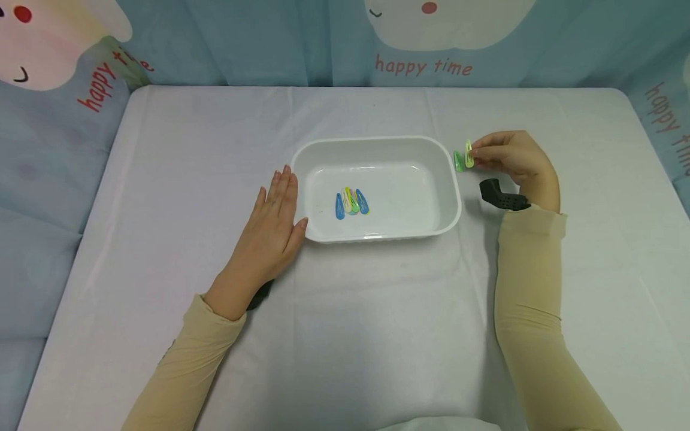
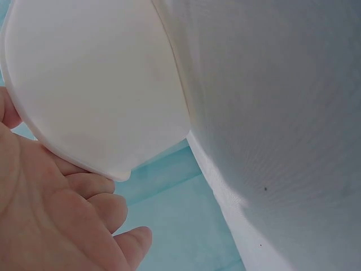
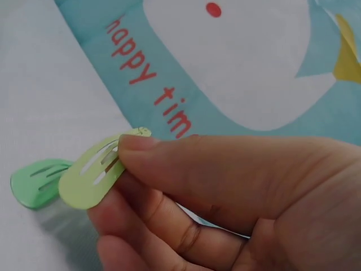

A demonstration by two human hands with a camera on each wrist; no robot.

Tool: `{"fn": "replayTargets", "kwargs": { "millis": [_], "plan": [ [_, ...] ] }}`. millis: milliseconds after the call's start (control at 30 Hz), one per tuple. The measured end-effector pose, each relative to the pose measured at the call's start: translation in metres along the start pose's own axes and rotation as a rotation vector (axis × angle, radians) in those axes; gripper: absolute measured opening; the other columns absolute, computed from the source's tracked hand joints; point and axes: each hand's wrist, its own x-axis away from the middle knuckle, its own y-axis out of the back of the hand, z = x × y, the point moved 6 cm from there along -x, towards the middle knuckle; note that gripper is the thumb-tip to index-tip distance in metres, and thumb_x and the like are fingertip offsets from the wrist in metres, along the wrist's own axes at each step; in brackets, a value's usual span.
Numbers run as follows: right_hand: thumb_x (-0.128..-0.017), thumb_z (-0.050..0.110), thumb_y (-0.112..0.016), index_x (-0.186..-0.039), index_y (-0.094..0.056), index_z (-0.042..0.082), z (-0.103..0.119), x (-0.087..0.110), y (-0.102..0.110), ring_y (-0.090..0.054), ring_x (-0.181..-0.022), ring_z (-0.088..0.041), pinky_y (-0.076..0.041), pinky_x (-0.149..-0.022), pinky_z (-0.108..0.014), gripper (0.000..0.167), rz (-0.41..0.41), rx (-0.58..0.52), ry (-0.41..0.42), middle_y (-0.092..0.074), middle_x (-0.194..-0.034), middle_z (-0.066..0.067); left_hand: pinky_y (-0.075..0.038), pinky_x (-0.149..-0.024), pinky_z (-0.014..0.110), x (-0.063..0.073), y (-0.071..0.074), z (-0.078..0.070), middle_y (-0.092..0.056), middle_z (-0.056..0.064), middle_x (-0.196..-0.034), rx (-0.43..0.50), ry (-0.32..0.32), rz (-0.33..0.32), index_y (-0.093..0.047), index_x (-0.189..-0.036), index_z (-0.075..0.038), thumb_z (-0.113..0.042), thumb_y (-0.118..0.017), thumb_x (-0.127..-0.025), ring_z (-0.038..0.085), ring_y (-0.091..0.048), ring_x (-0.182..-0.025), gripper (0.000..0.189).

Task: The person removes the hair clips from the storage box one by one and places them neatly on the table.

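A yellow-green snap hair clip (image 3: 90, 175) is pinched between thumb and fingers of my right hand (image 1: 514, 155), just beyond the right end of a white basin (image 1: 377, 237). Close beside it, a green hair clip (image 3: 38, 183) lies on the white cloth. My left hand (image 1: 272, 224) touches the basin's left rim with straight fingers, the thumb spread along the near corner. In the left wrist view the fingers lie against the basin's outer wall (image 2: 101, 84). Inside the basin, left of its middle, several hair clips (image 1: 362, 202) in blue, yellow and green lie grouped together.
The table (image 1: 377, 335) is covered with a white cloth. A blue curtain (image 1: 259, 42) with printed words and pale shapes hangs along the back and sides. A black wrist mount (image 1: 504, 196) sits on the right wrist, near the table.
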Motion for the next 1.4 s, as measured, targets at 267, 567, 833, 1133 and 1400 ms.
{"fn": "replayTargets", "kwargs": {
  "millis": [267,567,833,1133,1400],
  "plan": [
    [-0.085,-0.001,-0.066,-0.073,-0.073,0.009,-0.0053,-0.0028,0.0009,-0.063,-0.063,-0.009,-0.052,-0.060,-0.020,0.016,-0.031,0.064,-0.031,-0.069,-0.073,0.000,-0.011,-0.111,0.053,-0.0003,0.0002,0.0001,-0.008,0.023,-0.154,-0.001,-0.003,-0.003,-0.013,-0.146,0.011,-0.025,-0.038,-0.099,0.034,-0.009,-0.142,0.064],
    [-0.085,0.001,-0.067,-0.069,-0.074,0.011,-0.0066,-0.0026,0.0014,-0.062,-0.059,-0.008,-0.052,-0.059,-0.020,0.020,-0.081,0.114,-0.074,-0.068,-0.070,0.002,-0.011,-0.111,0.053,0.0000,0.0003,-0.0004,-0.008,0.023,-0.155,0.002,-0.001,0.000,-0.013,-0.146,0.011,-0.024,-0.038,-0.099,0.032,-0.006,-0.143,0.064],
    [-0.084,0.004,-0.069,-0.063,-0.073,0.015,-0.0086,-0.0024,0.0024,-0.062,-0.055,-0.007,-0.052,-0.057,-0.019,0.024,-0.142,0.161,-0.141,-0.067,-0.063,0.004,-0.010,-0.111,0.052,-0.0006,-0.0006,0.0002,-0.007,0.022,-0.155,0.003,0.009,0.013,-0.012,-0.146,0.010,-0.025,-0.038,-0.099,0.031,-0.005,-0.143,0.064],
    [-0.082,0.005,-0.072,-0.065,-0.074,0.014,-0.0102,-0.0037,0.0028,-0.062,-0.055,-0.008,-0.052,-0.058,-0.020,0.019,-0.137,0.156,-0.166,-0.067,-0.064,0.003,-0.010,-0.111,0.052,-0.0007,-0.0010,0.0007,-0.006,0.022,-0.155,0.006,0.011,0.016,-0.012,-0.146,0.010,-0.024,-0.038,-0.099,0.029,-0.004,-0.143,0.064],
    [-0.082,0.007,-0.073,-0.068,-0.074,0.012,-0.0093,-0.0026,0.0053,-0.063,-0.058,-0.007,-0.053,-0.060,-0.020,0.015,-0.099,0.162,-0.195,-0.068,-0.065,0.001,-0.009,-0.112,0.052,-0.0008,-0.0007,0.0004,-0.005,0.021,-0.155,0.003,0.019,0.028,-0.012,-0.147,0.010,-0.025,-0.037,-0.099,0.029,-0.003,-0.143,0.064]
  ]
}}
